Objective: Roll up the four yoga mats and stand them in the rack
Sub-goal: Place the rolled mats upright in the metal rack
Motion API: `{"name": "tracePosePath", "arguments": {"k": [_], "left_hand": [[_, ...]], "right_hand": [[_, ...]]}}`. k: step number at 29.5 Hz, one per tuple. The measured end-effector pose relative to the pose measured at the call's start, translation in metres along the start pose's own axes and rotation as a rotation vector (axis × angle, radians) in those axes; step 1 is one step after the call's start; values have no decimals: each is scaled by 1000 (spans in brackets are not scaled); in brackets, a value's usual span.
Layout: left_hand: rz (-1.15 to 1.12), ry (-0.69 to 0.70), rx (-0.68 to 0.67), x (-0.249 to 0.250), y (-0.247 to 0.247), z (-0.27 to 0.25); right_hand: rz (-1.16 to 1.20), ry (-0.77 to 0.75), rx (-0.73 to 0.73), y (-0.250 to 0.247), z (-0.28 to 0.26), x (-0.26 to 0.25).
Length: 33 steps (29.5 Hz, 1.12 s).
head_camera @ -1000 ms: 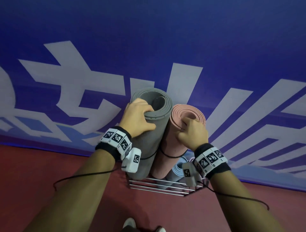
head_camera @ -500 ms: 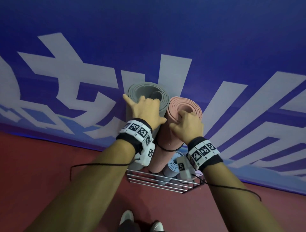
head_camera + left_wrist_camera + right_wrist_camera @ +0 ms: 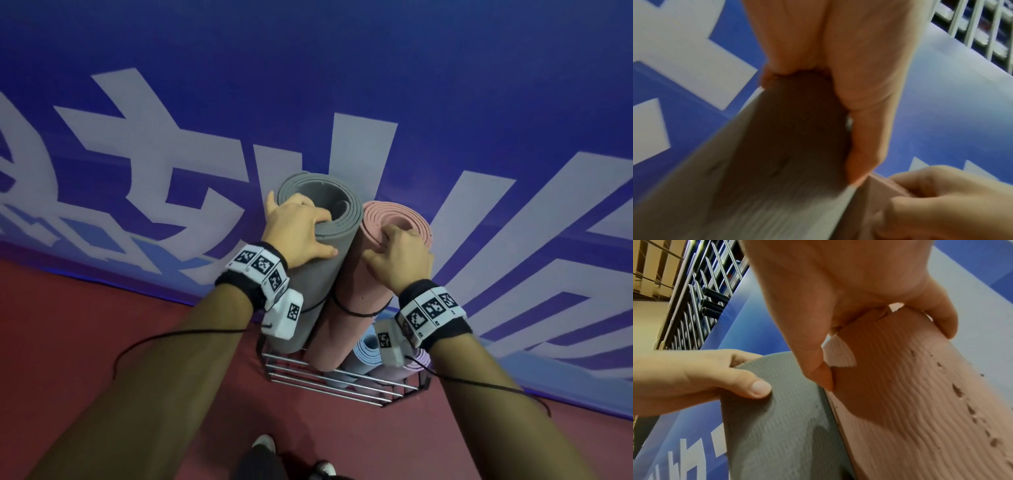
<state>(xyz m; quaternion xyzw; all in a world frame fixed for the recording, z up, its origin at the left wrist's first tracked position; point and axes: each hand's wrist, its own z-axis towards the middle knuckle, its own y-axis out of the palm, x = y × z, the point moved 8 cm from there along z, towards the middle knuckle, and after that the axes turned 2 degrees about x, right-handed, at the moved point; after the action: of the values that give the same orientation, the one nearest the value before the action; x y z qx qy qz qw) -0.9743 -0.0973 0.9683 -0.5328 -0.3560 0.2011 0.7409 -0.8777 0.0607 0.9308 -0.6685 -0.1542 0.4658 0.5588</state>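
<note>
All four rolled mats were stood in the rack (image 3: 329, 380); the grey mat (image 3: 318, 246) was gripped by the left hand (image 3: 294, 233), the pink mat (image 3: 359, 294) by the right hand (image 3: 400, 257); only release remained.

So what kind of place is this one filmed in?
Probably a gym or sports hall. A wire rack on a red floor holds rolled yoga mats, grey and pink among them, against a blue printed banner. The hands grip those two mats' tops.
</note>
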Motion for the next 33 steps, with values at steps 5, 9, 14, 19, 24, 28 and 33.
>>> {"name": "tracePosePath", "arguments": {"k": [5, 9, 14, 19, 24, 28, 33], "left_hand": [[266, -262, -210, 20, 10, -1], [272, -239, -75, 23, 9, 2], [137, 61, -9, -2, -10, 0], [74, 199, -54, -20, -9, -8], [76, 127, -182, -47, 25, -12], [84, 96, -165, -62, 39, -18], [122, 29, -76, -61, 11, -5]], "right_hand": [[13, -7, 15, 8, -1, -10], [8, 2, 18, 5, 2, -7], [5, 9, 42, -4, 7, 0], [-7, 50, 42, 3, 3, -7], [-12, 65, 61, 11, 3, -22], [3, 26, 92, 16, -3, -32], [57, -117, 213, 2, -3, -45]]}}
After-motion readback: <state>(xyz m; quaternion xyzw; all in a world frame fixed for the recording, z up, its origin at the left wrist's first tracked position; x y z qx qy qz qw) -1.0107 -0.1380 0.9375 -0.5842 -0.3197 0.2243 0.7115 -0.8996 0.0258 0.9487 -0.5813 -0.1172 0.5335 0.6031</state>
